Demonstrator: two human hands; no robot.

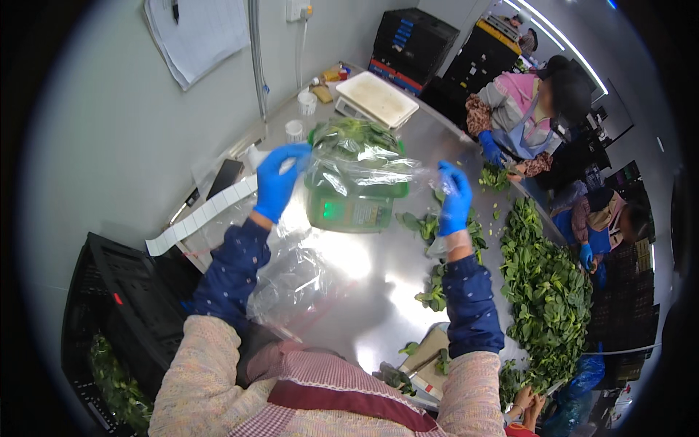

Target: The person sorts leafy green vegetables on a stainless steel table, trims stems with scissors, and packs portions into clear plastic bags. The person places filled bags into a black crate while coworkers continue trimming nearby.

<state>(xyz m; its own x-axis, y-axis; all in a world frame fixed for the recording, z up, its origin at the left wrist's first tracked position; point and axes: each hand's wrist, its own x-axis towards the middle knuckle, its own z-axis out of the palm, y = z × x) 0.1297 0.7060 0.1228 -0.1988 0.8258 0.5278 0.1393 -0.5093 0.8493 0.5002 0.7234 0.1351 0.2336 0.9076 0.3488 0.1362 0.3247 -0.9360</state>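
Note:
A clear plastic bag of leafy greens rests on a green tray atop a digital scale with a lit green display. My left hand, in a blue glove, pinches the bag's left end. At the other end, the blue-gloved fingers of my right hand grip the film, which is stretched between both hands. Loose greens lie beside and below my right hand. Flat clear plastic bags are spread on the metal table near my left forearm.
A strip of white labels lies left, by a dark flat object. Behind stand white cups and another scale. A large heap of greens covers the right side, where co-workers work. A black crate stands lower left.

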